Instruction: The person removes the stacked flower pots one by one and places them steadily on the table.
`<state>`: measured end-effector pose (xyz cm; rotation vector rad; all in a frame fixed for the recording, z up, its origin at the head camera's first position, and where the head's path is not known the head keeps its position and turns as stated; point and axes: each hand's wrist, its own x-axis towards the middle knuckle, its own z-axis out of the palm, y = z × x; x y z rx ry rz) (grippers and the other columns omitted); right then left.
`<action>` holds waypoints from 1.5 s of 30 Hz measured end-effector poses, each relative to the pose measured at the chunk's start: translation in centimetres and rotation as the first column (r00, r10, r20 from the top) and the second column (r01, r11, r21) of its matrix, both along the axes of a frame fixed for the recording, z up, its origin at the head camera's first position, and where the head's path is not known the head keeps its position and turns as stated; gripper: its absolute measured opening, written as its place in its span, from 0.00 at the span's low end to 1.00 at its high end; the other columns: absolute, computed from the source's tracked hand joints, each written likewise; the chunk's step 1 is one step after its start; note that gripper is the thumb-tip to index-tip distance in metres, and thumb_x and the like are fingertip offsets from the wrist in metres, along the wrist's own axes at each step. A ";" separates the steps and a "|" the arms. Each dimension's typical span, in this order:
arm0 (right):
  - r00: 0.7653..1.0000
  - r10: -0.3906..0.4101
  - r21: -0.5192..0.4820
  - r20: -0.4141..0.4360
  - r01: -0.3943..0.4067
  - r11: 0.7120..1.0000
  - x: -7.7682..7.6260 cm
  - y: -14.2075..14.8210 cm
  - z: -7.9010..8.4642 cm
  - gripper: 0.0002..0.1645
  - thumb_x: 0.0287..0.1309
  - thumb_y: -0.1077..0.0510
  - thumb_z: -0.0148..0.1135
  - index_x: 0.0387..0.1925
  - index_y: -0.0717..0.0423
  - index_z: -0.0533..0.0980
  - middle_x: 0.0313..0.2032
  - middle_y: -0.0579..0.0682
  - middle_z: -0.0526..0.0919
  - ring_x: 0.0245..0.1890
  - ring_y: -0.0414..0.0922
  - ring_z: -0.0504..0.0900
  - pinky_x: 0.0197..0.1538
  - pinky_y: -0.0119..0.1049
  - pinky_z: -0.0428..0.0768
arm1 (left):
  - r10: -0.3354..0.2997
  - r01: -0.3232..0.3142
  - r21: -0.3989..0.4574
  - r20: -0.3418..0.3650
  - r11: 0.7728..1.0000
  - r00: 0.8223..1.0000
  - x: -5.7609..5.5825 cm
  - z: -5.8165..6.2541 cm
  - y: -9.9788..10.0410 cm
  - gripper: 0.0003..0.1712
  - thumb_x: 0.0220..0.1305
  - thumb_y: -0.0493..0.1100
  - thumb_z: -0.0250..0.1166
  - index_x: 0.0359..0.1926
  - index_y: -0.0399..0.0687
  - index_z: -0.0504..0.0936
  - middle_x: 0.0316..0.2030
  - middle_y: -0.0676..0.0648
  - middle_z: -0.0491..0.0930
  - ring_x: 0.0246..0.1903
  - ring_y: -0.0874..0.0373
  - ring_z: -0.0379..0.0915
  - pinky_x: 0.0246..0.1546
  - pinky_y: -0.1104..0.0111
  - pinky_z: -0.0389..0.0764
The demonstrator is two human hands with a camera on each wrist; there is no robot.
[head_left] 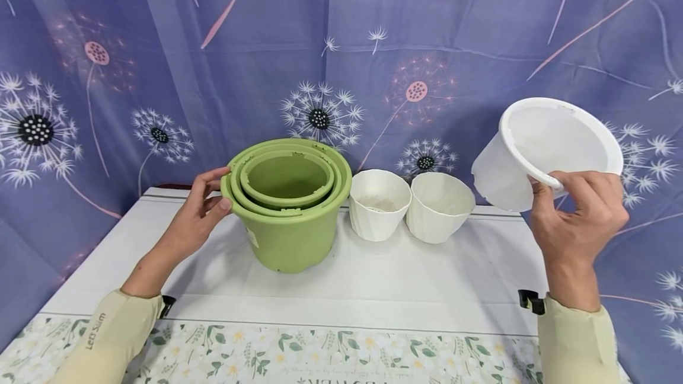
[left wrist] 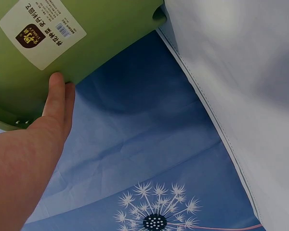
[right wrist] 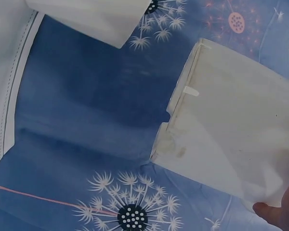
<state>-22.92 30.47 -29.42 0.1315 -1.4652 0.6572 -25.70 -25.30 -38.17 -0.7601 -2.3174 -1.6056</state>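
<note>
Three green flowerpots sit nested on the table, the largest outermost. My left hand touches the outer pot's left side at the rim. In the left wrist view, straight fingers lie along its wall just below a white label. My right hand pinches the near rim of a white flowerpot, held raised at the right and tilted. The right wrist view shows this pot's notched base edge and stained wall, with the thumb tip against it.
Right of the green pots stand two smaller ribbed white pots, side by side; the left one has residue inside. The table has a white cloth with a floral front strip. Behind hangs a blue dandelion-print curtain.
</note>
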 end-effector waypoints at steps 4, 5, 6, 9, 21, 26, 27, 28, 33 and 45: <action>1.000 -0.021 0.014 0.010 0.021 1.000 -0.2 0.4 -0.2 0.15 0.52 0.59 0.77 0.22 0.69 0.86 0.22 0.69 0.79 0.32 0.62 0.73 0.51 0.26 0.69 | -0.002 0.002 0.000 -0.003 1.000 1.000 0.0 0.1 0.1 0.34 0.85 0.35 0.50 0.84 0.51 0.51 0.62 0.45 0.68 0.59 0.69 0.77 0.57 0.79 0.80; 1.000 -0.024 0.016 0.013 0.024 1.000 -0.3 0.6 -0.3 0.14 0.52 0.59 0.77 0.22 0.69 0.86 0.22 0.69 0.79 0.32 0.64 0.73 0.52 0.27 0.70 | -0.003 0.003 0.000 -0.002 1.000 1.000 0.0 0.1 0.1 0.34 0.85 0.35 0.50 0.84 0.51 0.51 0.62 0.45 0.67 0.59 0.69 0.77 0.57 0.79 0.80; 1.000 -0.026 0.017 0.015 0.026 1.000 -0.3 0.7 -0.3 0.14 0.52 0.60 0.77 0.22 0.69 0.86 0.22 0.69 0.79 0.32 0.65 0.73 0.52 0.27 0.70 | -0.004 0.004 0.000 -0.003 1.000 1.000 0.0 0.1 0.1 0.34 0.85 0.35 0.50 0.84 0.51 0.51 0.62 0.45 0.67 0.59 0.69 0.77 0.57 0.79 0.80; 0.999 -0.029 0.018 0.021 0.029 0.999 -0.5 1.0 -0.5 0.13 0.52 0.60 0.76 0.22 0.69 0.86 0.23 0.68 0.80 0.33 0.65 0.74 0.53 0.28 0.71 | -0.004 0.004 0.000 -0.003 1.000 1.000 0.1 0.1 0.1 0.34 0.85 0.35 0.50 0.84 0.50 0.51 0.62 0.44 0.67 0.59 0.69 0.78 0.57 0.79 0.80; 0.997 -0.038 0.049 0.063 0.035 0.998 -1.5 2.5 -1.9 0.13 0.53 0.60 0.77 0.23 0.68 0.86 0.24 0.67 0.81 0.35 0.67 0.75 0.54 0.31 0.72 | -0.006 0.006 0.001 0.002 1.000 1.000 0.2 0.1 0.0 0.34 0.85 0.35 0.49 0.84 0.50 0.51 0.62 0.42 0.67 0.59 0.68 0.77 0.57 0.80 0.80; 0.995 -0.045 0.073 0.092 0.038 0.997 -2.0 3.4 -2.6 0.13 0.53 0.60 0.77 0.24 0.68 0.86 0.25 0.66 0.82 0.35 0.66 0.76 0.53 0.35 0.73 | -0.003 0.003 -0.001 0.001 1.000 1.000 0.2 0.1 0.0 0.33 0.85 0.36 0.49 0.84 0.50 0.51 0.62 0.43 0.67 0.58 0.68 0.77 0.57 0.80 0.79; 0.994 -0.047 0.080 0.099 0.039 0.996 -2.1 3.5 -2.7 0.13 0.54 0.60 0.77 0.25 0.68 0.87 0.25 0.66 0.82 0.35 0.66 0.76 0.53 0.35 0.73 | -0.002 0.002 -0.003 -0.001 1.000 1.000 0.2 0.1 0.0 0.33 0.85 0.36 0.49 0.84 0.50 0.51 0.62 0.43 0.67 0.58 0.68 0.78 0.57 0.80 0.79; 0.994 -0.046 0.082 0.102 0.037 0.996 -2.2 3.6 -2.9 0.12 0.53 0.60 0.77 0.24 0.68 0.86 0.25 0.66 0.82 0.35 0.66 0.76 0.53 0.35 0.73 | -0.001 0.001 -0.005 -0.003 1.000 1.000 0.2 0.1 0.0 0.33 0.85 0.36 0.49 0.84 0.50 0.51 0.62 0.43 0.67 0.58 0.68 0.78 0.57 0.80 0.79; 0.992 -0.044 0.095 0.115 0.033 0.995 -2.7 4.2 -3.6 0.11 0.53 0.60 0.76 0.24 0.67 0.87 0.24 0.65 0.82 0.35 0.66 0.76 0.52 0.35 0.72 | -0.002 0.002 -0.005 -0.008 1.000 1.000 0.2 0.0 -0.1 0.34 0.85 0.35 0.50 0.83 0.49 0.51 0.61 0.42 0.68 0.57 0.68 0.78 0.56 0.80 0.80; 0.990 -0.044 0.115 0.134 0.029 0.993 -3.2 4.6 -4.3 0.08 0.51 0.64 0.75 0.24 0.68 0.86 0.24 0.65 0.82 0.34 0.66 0.76 0.51 0.37 0.72 | -0.005 0.005 -0.007 -0.009 1.000 1.000 0.3 0.2 0.0 0.34 0.85 0.35 0.50 0.84 0.49 0.51 0.62 0.43 0.68 0.57 0.68 0.78 0.56 0.80 0.80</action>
